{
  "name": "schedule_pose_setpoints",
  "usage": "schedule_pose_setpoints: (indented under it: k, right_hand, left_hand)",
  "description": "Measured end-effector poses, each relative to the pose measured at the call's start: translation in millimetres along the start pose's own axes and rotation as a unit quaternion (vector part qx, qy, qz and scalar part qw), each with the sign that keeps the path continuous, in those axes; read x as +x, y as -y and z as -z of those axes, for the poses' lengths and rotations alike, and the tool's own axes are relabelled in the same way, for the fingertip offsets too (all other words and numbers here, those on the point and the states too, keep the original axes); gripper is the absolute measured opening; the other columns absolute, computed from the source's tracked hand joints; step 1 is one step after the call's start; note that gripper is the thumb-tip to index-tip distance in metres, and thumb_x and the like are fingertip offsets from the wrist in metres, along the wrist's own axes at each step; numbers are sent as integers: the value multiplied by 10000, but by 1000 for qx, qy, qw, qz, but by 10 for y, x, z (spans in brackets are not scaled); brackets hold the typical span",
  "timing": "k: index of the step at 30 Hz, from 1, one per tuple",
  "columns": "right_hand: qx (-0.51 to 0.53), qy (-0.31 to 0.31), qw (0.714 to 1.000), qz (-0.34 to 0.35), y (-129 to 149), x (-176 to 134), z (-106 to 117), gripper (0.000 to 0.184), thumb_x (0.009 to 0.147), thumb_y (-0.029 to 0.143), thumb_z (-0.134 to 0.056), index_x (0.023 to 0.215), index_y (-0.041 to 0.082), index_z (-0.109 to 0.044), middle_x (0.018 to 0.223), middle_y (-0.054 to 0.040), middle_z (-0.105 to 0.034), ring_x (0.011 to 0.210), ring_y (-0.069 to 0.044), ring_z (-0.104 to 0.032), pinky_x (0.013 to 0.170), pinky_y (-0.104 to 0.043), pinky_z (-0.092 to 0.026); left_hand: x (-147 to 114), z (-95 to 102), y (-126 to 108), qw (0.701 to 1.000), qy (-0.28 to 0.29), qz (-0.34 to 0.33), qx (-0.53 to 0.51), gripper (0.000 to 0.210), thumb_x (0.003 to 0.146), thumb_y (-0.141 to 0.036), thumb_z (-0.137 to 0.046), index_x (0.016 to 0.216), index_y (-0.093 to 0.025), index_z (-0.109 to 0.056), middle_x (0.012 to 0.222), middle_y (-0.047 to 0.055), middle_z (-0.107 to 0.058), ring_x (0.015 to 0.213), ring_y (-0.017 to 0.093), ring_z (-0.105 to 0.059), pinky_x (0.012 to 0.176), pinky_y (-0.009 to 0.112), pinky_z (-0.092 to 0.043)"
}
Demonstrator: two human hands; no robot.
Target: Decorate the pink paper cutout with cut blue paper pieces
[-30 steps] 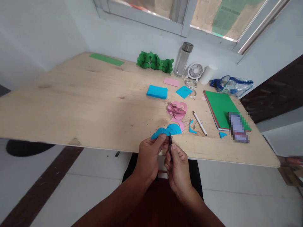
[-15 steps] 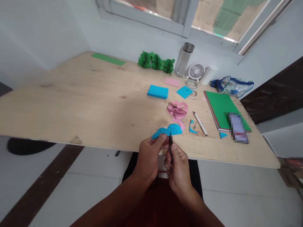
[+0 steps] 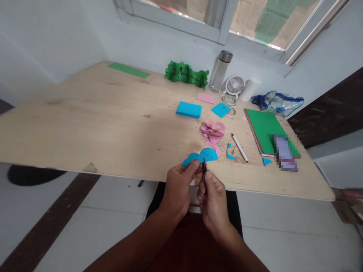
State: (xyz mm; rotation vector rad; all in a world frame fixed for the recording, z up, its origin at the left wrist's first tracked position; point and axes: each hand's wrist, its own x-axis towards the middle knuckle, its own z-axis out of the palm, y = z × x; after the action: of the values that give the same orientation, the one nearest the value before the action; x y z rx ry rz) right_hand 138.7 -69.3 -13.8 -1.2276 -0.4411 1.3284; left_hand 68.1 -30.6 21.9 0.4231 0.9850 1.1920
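Note:
My left hand (image 3: 179,183) pinches a blue paper cutout (image 3: 210,154) with rounded lobes and drawn curved lines, near the table's front edge. Beside it, my right hand (image 3: 213,196) is closed around slim black scissors (image 3: 204,170); their handles are mostly hidden by the fingers. The dark tip meets the lower edge of the blue paper, near its middle. Just beyond the cutout lie pink paper pieces (image 3: 214,132), some folded into a layered shape. Blue paper scraps (image 3: 229,153) and a white pen (image 3: 239,148) lie to the right.
Farther back are a blue paper stack (image 3: 188,110), a blue square (image 3: 221,110), tape rolls (image 3: 229,100) and a green paper garland (image 3: 185,73). A glass bottle (image 3: 219,73) and small fan (image 3: 235,85) stand by the wall. At right lies a green folder (image 3: 265,130) with a blurred phone-like object (image 3: 285,151).

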Motion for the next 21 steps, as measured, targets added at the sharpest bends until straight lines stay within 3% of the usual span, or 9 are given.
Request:
schedule_pose_setpoints:
  k: [14, 21]
  right_hand:
    - [-22, -6, 999, -26, 8, 2, 34, 400, 728, 571, -652, 732, 174, -604, 442, 103, -343, 358, -38, -214, 335, -181, -134]
    - [-44, 9, 999, -29, 9, 4, 78, 417, 729, 569, -659, 742, 153, -647, 453, 103, -321, 368, -31, -200, 350, -183, -159]
  left_hand:
    - [62, 101, -89, 1000, 5, -12, -4, 121, 619, -247, -761, 675, -148, -720, 668, 13, -690, 637, 125, -610, 685, 254, -496]
    - [208, 227, -282, 993, 38, -46, 100, 155, 643, -287, -751, 715, -150, -745, 781, 57, -721, 740, 165, -620, 715, 275, -497]
